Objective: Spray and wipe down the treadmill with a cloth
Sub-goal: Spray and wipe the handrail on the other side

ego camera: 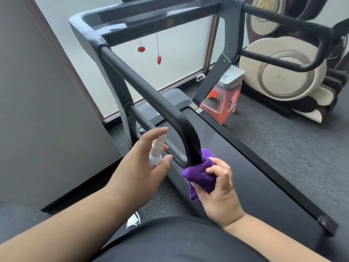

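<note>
The treadmill fills the view, with its black left handrail [143, 86] running from the console [143, 17] down to a bend near my hands. My right hand [220, 188] grips a purple cloth [200, 173] pressed around the lower end of that bend. My left hand [143, 159] holds a small white spray bottle [156, 150] just left of the rail, index finger over its nozzle. The dark running belt [245, 176] stretches to the right of the rail.
Red safety clips [141, 49] hang on cords under the console. A red plastic stool [221, 104] carrying a grey box stands beyond the deck. A cream and brown massage chair [287, 72] is at the right. A grey panel [43, 110] leans at the left, on grey carpet.
</note>
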Demonstrator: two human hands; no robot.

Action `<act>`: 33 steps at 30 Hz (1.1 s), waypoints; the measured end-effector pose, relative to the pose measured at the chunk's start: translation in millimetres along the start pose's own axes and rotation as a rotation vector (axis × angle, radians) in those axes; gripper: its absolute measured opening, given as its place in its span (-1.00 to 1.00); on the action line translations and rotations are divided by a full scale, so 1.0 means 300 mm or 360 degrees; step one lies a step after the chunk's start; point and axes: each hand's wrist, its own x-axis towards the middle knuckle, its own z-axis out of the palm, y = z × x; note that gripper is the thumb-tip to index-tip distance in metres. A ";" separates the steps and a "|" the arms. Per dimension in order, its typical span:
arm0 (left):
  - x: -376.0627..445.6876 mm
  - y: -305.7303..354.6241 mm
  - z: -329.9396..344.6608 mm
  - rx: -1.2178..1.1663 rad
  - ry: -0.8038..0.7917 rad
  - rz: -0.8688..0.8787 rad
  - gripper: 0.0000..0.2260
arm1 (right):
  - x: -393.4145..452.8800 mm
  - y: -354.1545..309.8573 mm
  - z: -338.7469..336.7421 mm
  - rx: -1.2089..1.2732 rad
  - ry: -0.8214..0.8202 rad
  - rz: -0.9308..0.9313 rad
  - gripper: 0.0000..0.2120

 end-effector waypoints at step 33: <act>0.863 -0.496 -0.579 0.0344 -0.0174 0.0174 -0.66 | 0.644 -0.492 0.722 -0.0617 -0.1078 0.0265 -0.30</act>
